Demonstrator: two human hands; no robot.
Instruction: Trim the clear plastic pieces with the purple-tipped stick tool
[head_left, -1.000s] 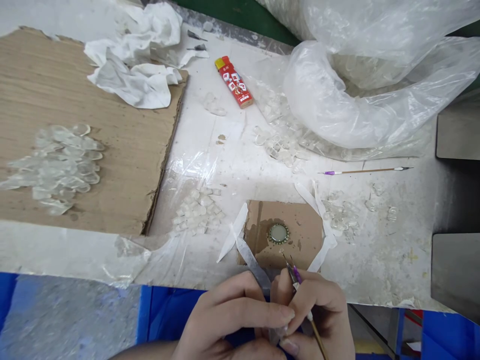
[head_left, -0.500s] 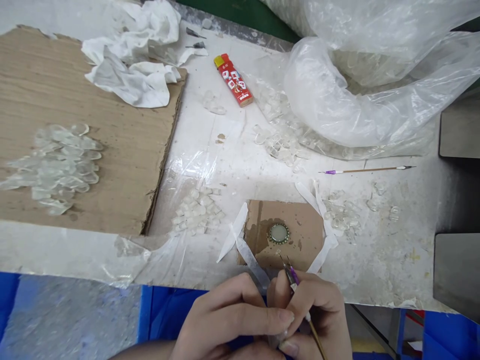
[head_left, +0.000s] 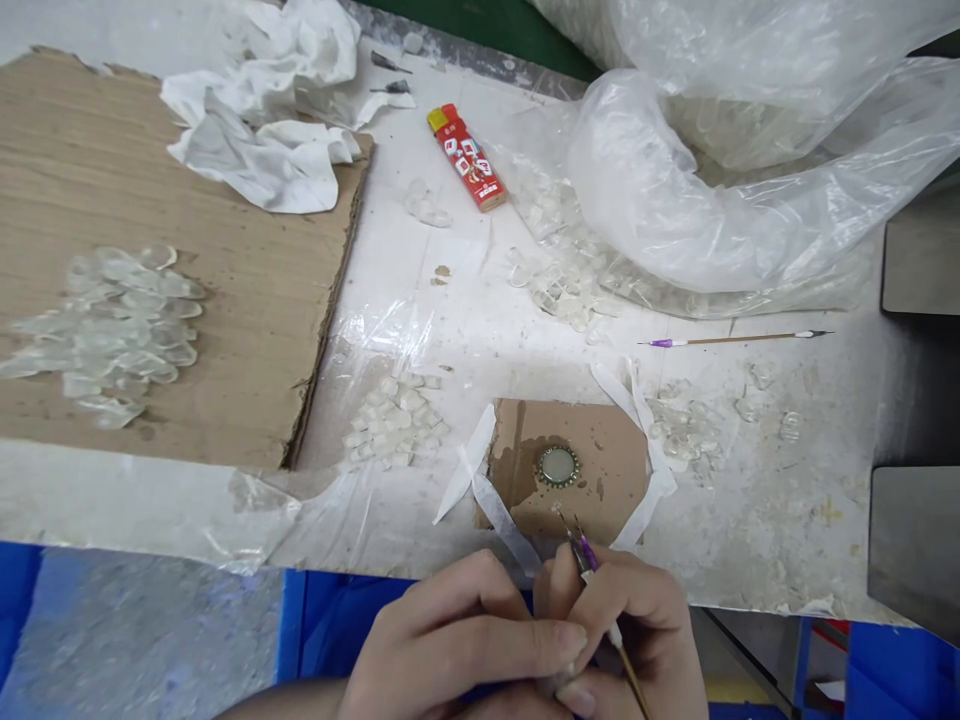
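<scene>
The right hand (head_left: 630, 625) is clamped on a wooden-handled pick (head_left: 589, 555), its tips just below a cardboard square (head_left: 600, 480) at lower centre, which bears a gold-rimmed cap (head_left: 559, 466). The left hand (head_left: 457, 640) touches the right; its grip cannot be told.

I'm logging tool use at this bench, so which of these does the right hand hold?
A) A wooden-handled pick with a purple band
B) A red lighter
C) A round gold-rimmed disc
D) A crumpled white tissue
A: the right hand pinches the thin wooden-handled pick between its fingers, with the purple band showing just above them.
</scene>
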